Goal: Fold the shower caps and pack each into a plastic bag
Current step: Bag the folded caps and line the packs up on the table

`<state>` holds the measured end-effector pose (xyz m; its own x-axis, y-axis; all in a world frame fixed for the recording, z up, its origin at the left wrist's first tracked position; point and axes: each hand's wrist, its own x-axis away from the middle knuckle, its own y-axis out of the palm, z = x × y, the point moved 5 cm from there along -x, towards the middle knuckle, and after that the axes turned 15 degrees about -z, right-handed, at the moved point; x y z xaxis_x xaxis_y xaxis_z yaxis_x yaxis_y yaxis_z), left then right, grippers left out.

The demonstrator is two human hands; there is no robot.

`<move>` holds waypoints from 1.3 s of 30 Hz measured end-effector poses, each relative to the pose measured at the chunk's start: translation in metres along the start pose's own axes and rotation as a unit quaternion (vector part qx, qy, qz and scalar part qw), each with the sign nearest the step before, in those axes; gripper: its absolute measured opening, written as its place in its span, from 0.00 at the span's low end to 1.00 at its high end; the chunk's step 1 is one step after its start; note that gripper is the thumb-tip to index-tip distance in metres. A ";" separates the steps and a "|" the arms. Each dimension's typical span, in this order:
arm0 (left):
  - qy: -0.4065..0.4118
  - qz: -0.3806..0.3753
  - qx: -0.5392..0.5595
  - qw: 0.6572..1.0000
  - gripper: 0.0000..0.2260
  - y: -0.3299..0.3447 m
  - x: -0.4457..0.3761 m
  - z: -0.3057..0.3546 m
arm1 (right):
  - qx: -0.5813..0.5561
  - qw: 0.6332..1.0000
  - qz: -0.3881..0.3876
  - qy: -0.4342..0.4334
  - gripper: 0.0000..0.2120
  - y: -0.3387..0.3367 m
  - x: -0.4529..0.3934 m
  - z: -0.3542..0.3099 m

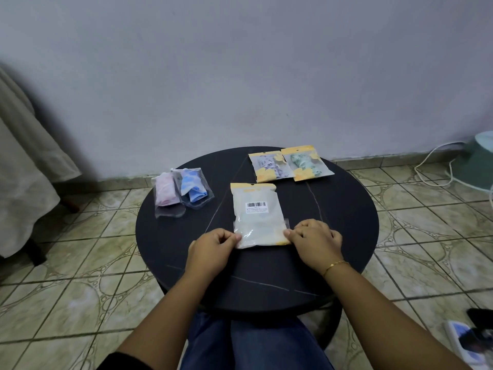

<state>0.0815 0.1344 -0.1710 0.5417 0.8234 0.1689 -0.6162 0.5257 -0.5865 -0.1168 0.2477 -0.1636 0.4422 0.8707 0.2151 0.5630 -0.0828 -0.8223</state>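
Left hand (213,245) fingers (234,237) curled, pinching the near-left edge of the plastic bag (257,216); right hand (314,240) fingers (289,233) curled, pinching its near-right edge. Bag lies flat at the centre of the desk (333,209), barcode label up, yellow header at the far end, flap folded across the near part; the contents are pale, can't tell what they are. Gold bracelet (334,266) on the right wrist. Far left: two clear bags side by side, pink cap (166,194) and blue cap (193,189) inside. Far right: two yellow-flowered packs (290,165), touching, patterned caps inside. Nothing between hands and bag. Desk is round, black. Tiled floor (80,263), grey wall (240,76), beige cloth (24,161) at left, white cable (432,166) at right.
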 end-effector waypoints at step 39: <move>0.339 0.072 -0.344 0.873 0.22 0.036 0.017 0.042 | 0.143 0.949 0.177 -0.216 0.24 0.018 0.026 -0.040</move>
<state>0.0446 0.1758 -0.1561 0.8440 0.4326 -0.3171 -0.3436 -0.0178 -0.9389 -0.0677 0.2491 -0.1516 0.2052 0.9354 -0.2879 0.1917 -0.3269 -0.9254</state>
